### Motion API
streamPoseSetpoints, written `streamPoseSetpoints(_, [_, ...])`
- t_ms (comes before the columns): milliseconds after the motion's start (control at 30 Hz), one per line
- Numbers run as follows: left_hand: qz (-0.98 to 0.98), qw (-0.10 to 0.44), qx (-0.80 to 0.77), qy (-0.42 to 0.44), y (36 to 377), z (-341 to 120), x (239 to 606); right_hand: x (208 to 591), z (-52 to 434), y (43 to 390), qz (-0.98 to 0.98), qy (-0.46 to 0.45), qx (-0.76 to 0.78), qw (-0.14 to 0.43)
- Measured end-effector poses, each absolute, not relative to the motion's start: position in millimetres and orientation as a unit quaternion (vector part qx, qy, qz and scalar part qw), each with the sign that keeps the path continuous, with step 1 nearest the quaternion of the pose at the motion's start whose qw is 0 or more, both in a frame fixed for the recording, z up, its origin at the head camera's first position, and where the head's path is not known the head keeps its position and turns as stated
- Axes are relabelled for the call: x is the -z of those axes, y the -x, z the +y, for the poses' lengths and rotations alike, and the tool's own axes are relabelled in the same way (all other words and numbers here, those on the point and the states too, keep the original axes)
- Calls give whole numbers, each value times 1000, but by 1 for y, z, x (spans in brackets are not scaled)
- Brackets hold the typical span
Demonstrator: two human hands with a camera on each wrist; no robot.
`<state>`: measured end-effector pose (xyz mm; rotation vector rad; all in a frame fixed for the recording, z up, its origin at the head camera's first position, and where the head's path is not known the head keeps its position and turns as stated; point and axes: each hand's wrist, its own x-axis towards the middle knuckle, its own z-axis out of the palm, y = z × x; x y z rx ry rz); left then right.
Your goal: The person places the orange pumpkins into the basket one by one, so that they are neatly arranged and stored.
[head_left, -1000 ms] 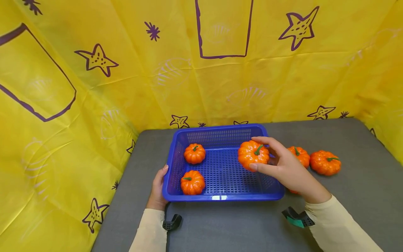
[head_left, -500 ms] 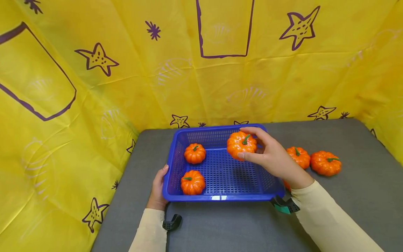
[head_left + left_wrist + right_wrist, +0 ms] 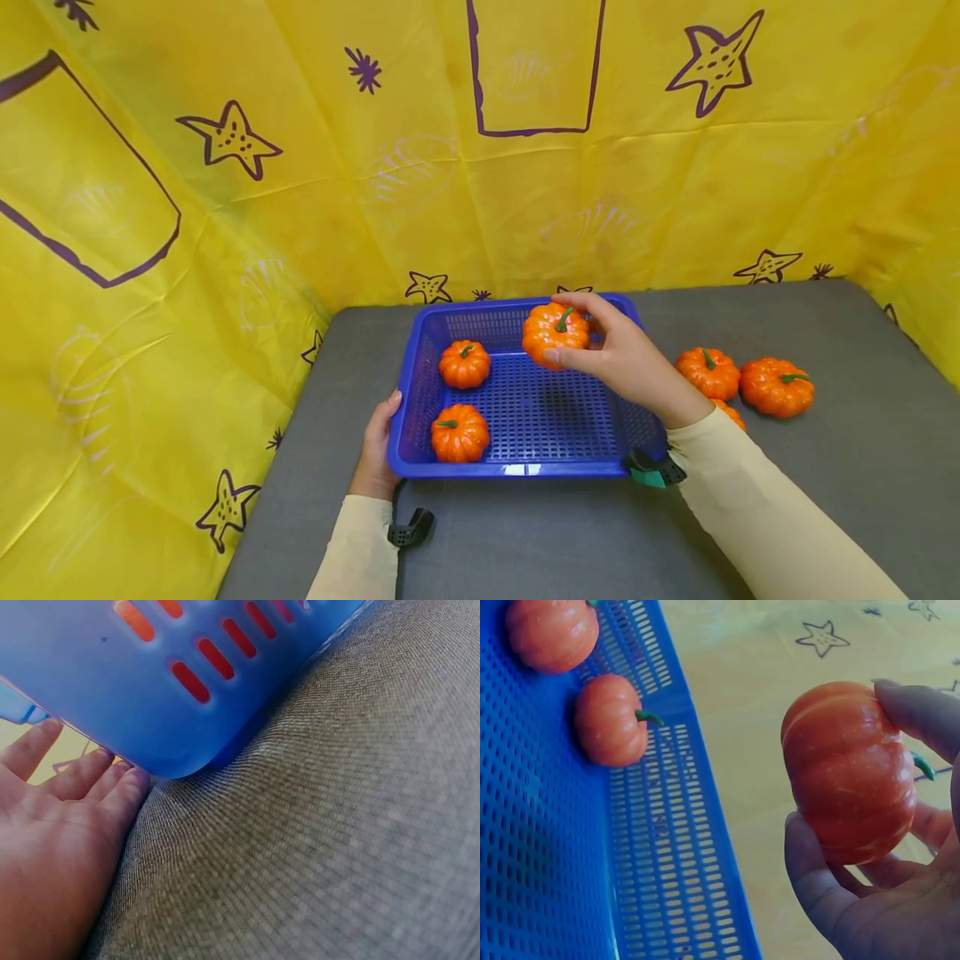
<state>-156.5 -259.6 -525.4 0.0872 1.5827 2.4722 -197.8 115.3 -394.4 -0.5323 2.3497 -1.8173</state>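
Note:
Over the blue plastic basket (image 3: 525, 469) my right hand (image 3: 626, 358) holds a small orange pumpkin (image 3: 553, 335), thumb on one side and fingers on the other. The right wrist view shows this pumpkin (image 3: 847, 772) with its green stem toward the palm. Two more pumpkins lie inside the basket on its left, a rear one (image 3: 464, 364) and a front one (image 3: 460, 433). My left hand (image 3: 377, 446) rests against the basket's left side, its fingertips at the wall. In the left wrist view that hand (image 3: 64, 832) has its fingers stretched out along the basket (image 3: 112, 712).
Right of the basket, a pumpkin (image 3: 708, 373) lies beside another pumpkin (image 3: 777, 387); a third pumpkin (image 3: 730, 413) is partly hidden by my right arm. A grey cloth (image 3: 517, 542) covers the table. Yellow patterned fabric (image 3: 517, 217) hangs behind and at both sides.
My right hand has carried the pumpkin left and toward the back of the basket. The pumpkins at the right are less covered by that arm. My left hand stays at the basket.

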Motion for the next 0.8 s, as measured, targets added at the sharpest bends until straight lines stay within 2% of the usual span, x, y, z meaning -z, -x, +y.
streamPoseSetpoints(467, [532,103,-840,-31,156,-260,524,392,95,222,796,186,575,49])
streamPoseSetpoints(800, [533,101,-839,-36,156,-261,526,393,81,237,797,182,572,61])
